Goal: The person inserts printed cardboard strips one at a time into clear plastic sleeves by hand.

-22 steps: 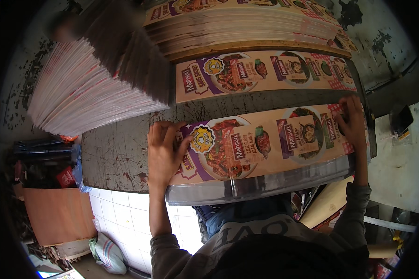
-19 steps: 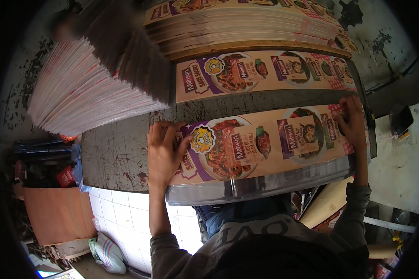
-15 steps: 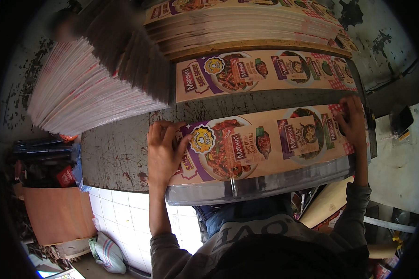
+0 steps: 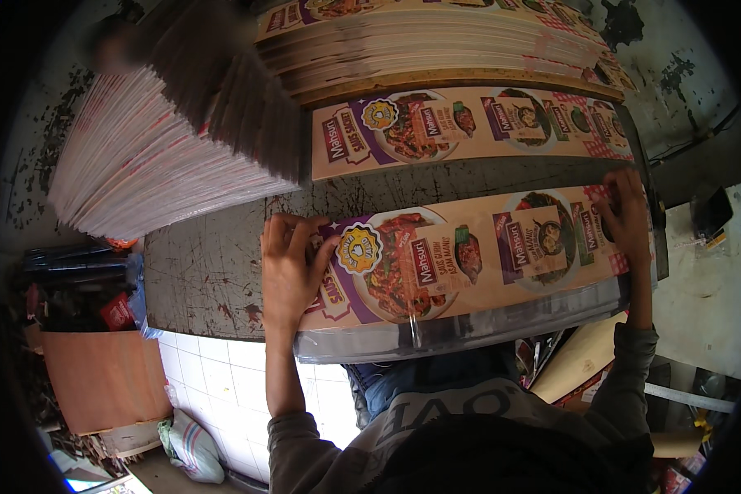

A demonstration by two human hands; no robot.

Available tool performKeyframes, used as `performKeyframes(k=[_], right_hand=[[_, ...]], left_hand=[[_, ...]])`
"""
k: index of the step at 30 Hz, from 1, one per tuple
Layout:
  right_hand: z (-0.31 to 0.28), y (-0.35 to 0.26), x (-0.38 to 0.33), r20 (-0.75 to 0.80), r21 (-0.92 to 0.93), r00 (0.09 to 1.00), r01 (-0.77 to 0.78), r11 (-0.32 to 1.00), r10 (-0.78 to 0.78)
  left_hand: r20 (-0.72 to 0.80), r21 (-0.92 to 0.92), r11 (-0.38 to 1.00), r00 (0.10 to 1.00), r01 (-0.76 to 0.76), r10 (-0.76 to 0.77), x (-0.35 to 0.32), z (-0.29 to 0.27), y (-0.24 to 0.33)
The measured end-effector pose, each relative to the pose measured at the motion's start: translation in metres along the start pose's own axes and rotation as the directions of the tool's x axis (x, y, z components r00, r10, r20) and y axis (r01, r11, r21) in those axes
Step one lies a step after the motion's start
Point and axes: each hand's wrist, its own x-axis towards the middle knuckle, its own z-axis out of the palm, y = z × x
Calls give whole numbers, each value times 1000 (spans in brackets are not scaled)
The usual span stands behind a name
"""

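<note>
A long printed cardboard strip (image 4: 477, 259) with food pictures lies at the table's front edge. Its left end is gripped by my left hand (image 4: 292, 259), thumb on the printed face and fingers curled round the edge. My right hand (image 4: 628, 216) holds the other end the same way, near the red-checked corner. Clear plastic film (image 4: 469, 325) shows below the strip and hangs past the table edge toward me. Farther back, a second matching strip (image 4: 469, 128) lies flat, roughly parallel to mine. Parts of my fingertips are hidden at the strip's ends.
A tall fanned stack of plastic-covered sheets (image 4: 165, 156) stands at the left of the scratched grey table (image 4: 202, 280). Behind a wooden bar (image 4: 461, 80) sits a thick pile of printed strips (image 4: 436, 45). A brown board (image 4: 103, 383) and a white sack (image 4: 196, 449) are at lower left.
</note>
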Motion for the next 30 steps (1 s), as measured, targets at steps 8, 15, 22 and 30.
performKeyframes(k=[8, 15, 22, 30], right_hand=[[1, 3, -2, -3, -15, 1000, -4, 1000, 4], [2, 3, -1, 4, 1, 1000, -3, 1000, 3], [1, 3, -1, 8, -1, 1000, -8, 1000, 8], [1, 2, -1, 1, 3, 1000, -12, 1000, 12]], left_hand=[[-18, -15, 1000, 1000, -8, 8, 1, 3, -2], [-31, -39, 999, 999, 15, -16, 0, 3, -2], [-26, -43, 999, 999, 18, -19, 0, 4, -3], [-28, -44, 999, 999, 25, -26, 0, 4, -4]])
